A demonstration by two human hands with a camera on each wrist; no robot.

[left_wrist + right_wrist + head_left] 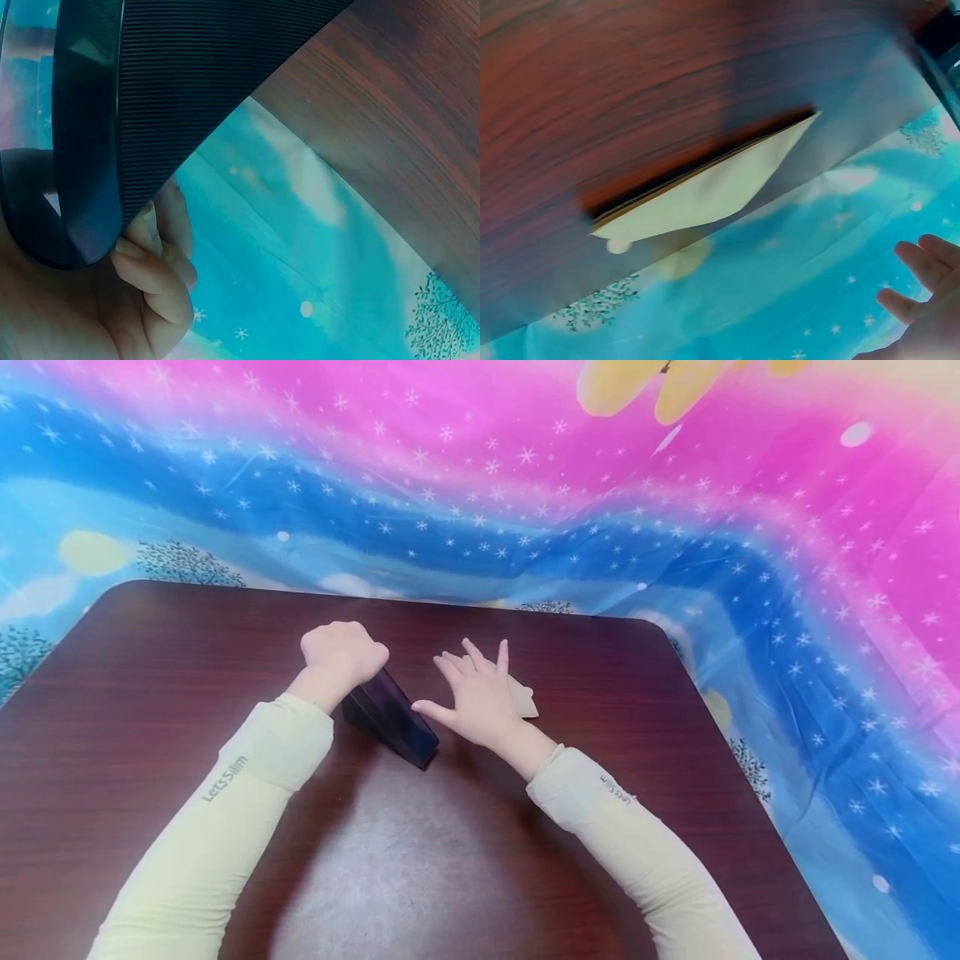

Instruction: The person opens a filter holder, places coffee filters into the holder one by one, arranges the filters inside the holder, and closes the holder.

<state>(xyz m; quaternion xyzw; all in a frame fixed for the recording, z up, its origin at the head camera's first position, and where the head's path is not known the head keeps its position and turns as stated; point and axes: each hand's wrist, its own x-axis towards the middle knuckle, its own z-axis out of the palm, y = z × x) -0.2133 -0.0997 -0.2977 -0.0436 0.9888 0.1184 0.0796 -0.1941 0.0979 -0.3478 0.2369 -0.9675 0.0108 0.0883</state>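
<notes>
My left hand grips one end of a long black wedge-shaped device above the left-centre of the table. In the left wrist view, that device has a glossy face and a finely ribbed side; curled fingers show at its lower end. My right hand is held with fingers spread, its thumb pointing toward the device's near end. Beyond and partly behind the right hand lies a cream flat-sided piece. The right wrist view shows its pale face, brownish edge and small round bit at one end.
The dark reddish-brown wooden table has rounded far corners. A pink and blue snowflake-patterned cloth hangs behind and beside it. Pale sleeves cover both forearms. Light glares on the table's near middle.
</notes>
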